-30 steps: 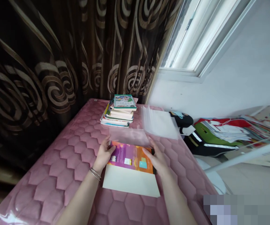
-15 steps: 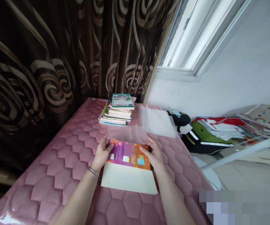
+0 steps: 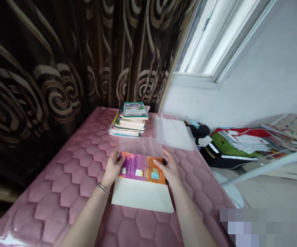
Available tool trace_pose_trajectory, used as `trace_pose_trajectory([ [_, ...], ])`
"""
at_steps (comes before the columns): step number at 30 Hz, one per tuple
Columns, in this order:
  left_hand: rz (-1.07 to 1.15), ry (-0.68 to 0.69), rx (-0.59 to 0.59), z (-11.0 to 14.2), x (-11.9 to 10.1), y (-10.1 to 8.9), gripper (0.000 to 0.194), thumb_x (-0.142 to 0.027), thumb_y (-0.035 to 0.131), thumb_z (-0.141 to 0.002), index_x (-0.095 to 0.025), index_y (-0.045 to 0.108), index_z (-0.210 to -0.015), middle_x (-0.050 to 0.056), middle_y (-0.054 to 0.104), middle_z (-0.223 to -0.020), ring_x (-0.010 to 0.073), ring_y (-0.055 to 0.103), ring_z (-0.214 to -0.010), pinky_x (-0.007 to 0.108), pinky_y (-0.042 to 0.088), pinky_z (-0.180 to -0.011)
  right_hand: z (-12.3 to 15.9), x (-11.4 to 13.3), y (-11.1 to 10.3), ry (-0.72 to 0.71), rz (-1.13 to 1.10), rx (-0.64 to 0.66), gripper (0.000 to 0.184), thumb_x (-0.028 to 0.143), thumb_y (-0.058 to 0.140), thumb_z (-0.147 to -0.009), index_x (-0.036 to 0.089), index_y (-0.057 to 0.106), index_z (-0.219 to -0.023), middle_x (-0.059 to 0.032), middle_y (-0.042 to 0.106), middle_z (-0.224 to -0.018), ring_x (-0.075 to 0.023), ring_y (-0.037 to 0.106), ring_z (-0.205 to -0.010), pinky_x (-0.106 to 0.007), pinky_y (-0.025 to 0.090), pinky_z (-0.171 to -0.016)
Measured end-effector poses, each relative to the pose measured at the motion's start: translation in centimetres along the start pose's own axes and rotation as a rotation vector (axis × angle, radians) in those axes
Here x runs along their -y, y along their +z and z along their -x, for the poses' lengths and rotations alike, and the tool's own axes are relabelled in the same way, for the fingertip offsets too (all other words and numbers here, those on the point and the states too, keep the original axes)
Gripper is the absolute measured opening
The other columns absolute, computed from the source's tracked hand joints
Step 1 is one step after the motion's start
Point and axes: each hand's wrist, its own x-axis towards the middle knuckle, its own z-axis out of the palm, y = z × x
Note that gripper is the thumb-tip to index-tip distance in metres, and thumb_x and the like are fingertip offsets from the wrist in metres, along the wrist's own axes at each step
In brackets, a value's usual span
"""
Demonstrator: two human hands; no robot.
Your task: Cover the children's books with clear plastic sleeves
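My left hand (image 3: 113, 168) and my right hand (image 3: 169, 168) hold the two sides of a clear plastic sleeve (image 3: 140, 146), at the upper edge of a book. The sleeve's open end seems to sit over that edge. The book's purple and orange cover (image 3: 141, 168) lies flat under my hands. A cream paper sheet or flap (image 3: 141, 195) extends from its near edge toward me. A stack of several paperback books (image 3: 129, 120) stands just beyond the sleeve. A second clear sleeve (image 3: 174, 133) lies to its right.
All this lies on a pink quilted mattress (image 3: 68, 185). A dark swirl-patterned curtain (image 3: 47, 68) hangs along its far side. Off the right edge are a black and green bag (image 3: 210, 145) and a pile of papers and books (image 3: 243, 139).
The whole view has shifted slightly. My hands, the sleeve and the book stay in nearly the same positions.
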Motion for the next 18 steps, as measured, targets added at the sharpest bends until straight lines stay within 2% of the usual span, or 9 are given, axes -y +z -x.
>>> trace_pose_trajectory([
  [4,-0.026,0.022,-0.012,-0.1,0.3,-0.1,0.071,-0.028,0.07,-0.073,-0.018,0.041,-0.138,0.006,0.068,-0.104,0.0182,0.064,-0.091,0.032,0.049,-0.085,0.1,0.2,-0.1,0.027,0.008,0.011,0.089,0.043,0.08,-0.054,0.021,0.045,-0.133,-0.003,0.067,-0.097,-0.0258,0.065,-0.094,-0.041,0.054,-0.085],
  [9,-0.054,0.04,-0.032,-0.2,0.5,-0.2,0.069,-0.028,0.069,-0.074,-0.017,0.042,-0.137,0.008,0.067,-0.107,0.0188,0.063,-0.094,0.033,0.048,-0.088,0.4,0.0,-0.7,0.07,-0.001,0.019,0.075,0.045,0.075,-0.061,0.025,0.051,-0.129,-0.0052,0.068,-0.106,-0.0289,0.064,-0.1,-0.043,0.055,-0.083],
  [18,-0.018,0.031,-0.029,0.0,0.0,0.0,0.07,-0.028,0.071,-0.072,-0.017,0.044,-0.135,0.006,0.067,-0.104,0.0179,0.063,-0.092,0.032,0.047,-0.087,0.4,-0.4,-1.1,0.078,-0.072,0.058,0.075,0.043,0.08,-0.058,0.027,0.054,-0.126,-0.0029,0.071,-0.095,-0.028,0.067,-0.09,-0.045,0.056,-0.08],
])
